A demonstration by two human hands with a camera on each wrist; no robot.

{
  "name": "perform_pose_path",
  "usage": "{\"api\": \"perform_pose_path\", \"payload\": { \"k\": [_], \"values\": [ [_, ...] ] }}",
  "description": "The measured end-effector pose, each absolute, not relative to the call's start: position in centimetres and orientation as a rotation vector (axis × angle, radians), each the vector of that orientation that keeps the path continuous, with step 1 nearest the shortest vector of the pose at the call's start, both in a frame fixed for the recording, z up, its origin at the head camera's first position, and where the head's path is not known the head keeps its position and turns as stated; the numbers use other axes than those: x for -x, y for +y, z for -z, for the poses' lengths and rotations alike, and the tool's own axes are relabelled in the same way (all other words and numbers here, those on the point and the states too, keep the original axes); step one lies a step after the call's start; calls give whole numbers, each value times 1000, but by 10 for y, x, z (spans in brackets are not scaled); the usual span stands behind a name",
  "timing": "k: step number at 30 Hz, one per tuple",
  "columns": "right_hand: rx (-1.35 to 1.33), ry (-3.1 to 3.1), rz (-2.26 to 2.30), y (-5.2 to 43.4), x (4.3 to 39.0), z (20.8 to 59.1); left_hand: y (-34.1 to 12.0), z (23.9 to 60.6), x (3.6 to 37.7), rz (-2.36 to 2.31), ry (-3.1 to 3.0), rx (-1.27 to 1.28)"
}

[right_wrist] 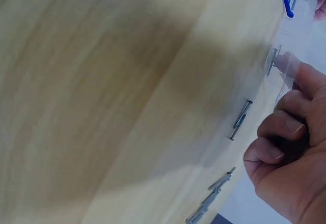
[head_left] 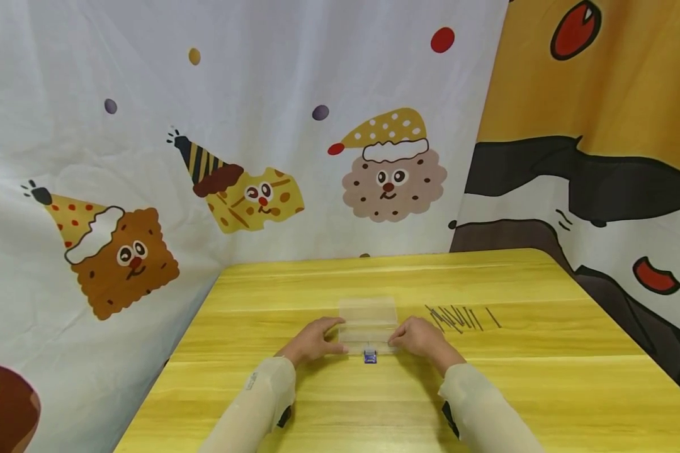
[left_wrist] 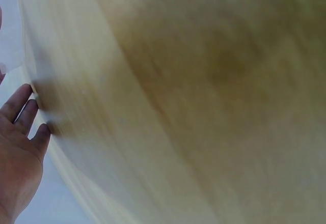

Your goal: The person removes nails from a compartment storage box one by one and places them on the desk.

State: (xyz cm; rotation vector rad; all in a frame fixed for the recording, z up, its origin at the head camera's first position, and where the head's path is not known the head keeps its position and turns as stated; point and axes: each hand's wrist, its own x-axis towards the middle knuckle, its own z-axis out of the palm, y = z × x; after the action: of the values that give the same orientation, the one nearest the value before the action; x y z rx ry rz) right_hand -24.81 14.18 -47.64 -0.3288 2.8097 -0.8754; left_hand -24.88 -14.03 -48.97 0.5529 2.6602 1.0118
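Much here is hard to read: the clear plastic box (head_left: pixel 368 327) nearly melts into the yellow table (head_left: pixel 328 402), its outline faint in the head view, and both wrist views are blurred and filled mostly with wood grain. The box lies open near the middle of the table, its lid laid back away from the person, a small blue latch (head_left: pixel 370 357) at its near edge. The left hand (head_left: pixel 311 343) rests at the box's left end, fingers fairly straight and touching the plastic; in the left wrist view only the palm and a few straight fingers show at the frame's edge, the rest cut off. The right hand (head_left: pixel 422 338) is at the box's right end, and the right wrist view shows its fingers (right_wrist: pixel 277 155) curled with the fingertips pinching the transparent wall, so this grip is closed on the box's edge. Whether anything lies inside the box cannot be told. To the right of the box, just beyond the right hand, a row of thin dark nails (head_left: pixel 459 318) lies on the table, one a little apart from the others; a few appear again in the right wrist view, close to the knuckles. Pale sleeves (head_left: pixel 487 409) cover both forearms. A cartoon-printed cloth (head_left: pixel 249 189) hangs behind the table.
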Motion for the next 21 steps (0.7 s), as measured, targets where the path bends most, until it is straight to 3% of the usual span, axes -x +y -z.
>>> {"api": "perform_pose_path", "payload": {
  "k": [21],
  "values": [
    [560,2874,688,138,254,477,-140,491,250,-1012,2661,-543]
  ]
}}
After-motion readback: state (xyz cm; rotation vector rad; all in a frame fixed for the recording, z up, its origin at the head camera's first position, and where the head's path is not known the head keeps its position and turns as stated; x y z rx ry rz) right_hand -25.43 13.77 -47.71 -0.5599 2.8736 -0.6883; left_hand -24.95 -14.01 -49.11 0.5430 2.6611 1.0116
